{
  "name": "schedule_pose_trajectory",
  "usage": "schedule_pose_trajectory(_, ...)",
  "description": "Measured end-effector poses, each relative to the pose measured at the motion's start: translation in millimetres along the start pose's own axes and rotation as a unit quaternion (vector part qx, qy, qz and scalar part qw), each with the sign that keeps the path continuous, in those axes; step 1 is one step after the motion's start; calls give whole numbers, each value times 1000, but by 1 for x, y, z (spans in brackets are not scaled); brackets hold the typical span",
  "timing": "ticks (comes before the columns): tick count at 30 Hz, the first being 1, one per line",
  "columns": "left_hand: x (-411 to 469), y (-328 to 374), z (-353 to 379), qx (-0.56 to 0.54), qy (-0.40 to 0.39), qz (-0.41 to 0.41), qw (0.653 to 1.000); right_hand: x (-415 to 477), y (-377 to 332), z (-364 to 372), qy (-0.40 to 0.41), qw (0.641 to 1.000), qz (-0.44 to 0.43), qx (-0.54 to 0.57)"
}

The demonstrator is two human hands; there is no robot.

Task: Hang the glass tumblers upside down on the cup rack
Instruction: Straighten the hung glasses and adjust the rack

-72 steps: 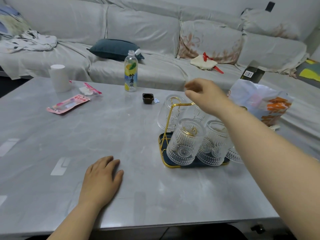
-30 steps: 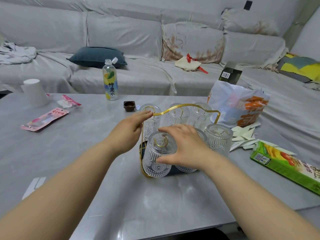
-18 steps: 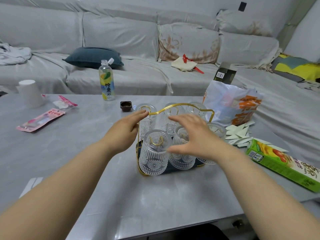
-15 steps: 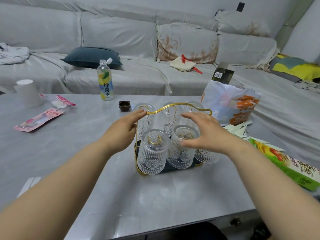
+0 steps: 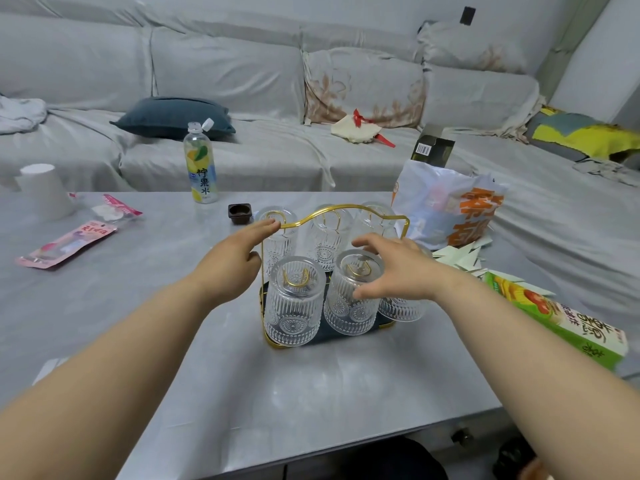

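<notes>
Since half a second ago the right hand has slid a little further right, and the middle front tumbler now shows more of its base. Its grip is spread, thumb low against that tumbler's ribbed side, fingers arched over the top; whether they press the glass I cannot tell. The left hand has kept its place, fingers loosely extended with the tips touching the thin gold wire handle of the cup rack.

Six glass tumblers hang upside down on the rack, three in front and three behind, all clear pressed glass with vertical ribs and round medallion patterns near the rims. Gold wire loops show through the bases of the front left tumbler and the middle one. The rack's dark tray sits on the smooth grey marbled table. A green carton lies to the right, a plastic bottle stands behind.
</notes>
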State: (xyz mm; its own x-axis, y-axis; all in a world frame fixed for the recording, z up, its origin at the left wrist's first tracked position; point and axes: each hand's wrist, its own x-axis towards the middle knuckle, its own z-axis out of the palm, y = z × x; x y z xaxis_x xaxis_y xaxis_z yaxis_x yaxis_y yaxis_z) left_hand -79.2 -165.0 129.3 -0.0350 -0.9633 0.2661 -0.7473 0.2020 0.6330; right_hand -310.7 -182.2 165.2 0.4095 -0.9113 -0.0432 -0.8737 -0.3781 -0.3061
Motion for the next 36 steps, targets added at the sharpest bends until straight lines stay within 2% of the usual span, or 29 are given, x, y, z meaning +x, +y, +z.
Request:
schedule_pose_trajectory(6,0,0,2,-3,9,-3,1000,-11,8,13,55,998,-22,-8)
schedule_pose_trajectory(25,-3,8,-1,-7,-6,-7,1000,-8,8,14,32,998,-24,-38)
schedule_pose_trajectory(28,-1,11,-4,-12,-24,-8,1000,-15,14,-2,44,999,-31,1)
schedule_pose_trajectory(32,5,26,-5,-3,-4,16,1000,-22,42,-25,95,992,5,82)
schedule_pose_trajectory(36,14,47,4,-3,-44,39,998,-21,67,-17,57,986,72,140)
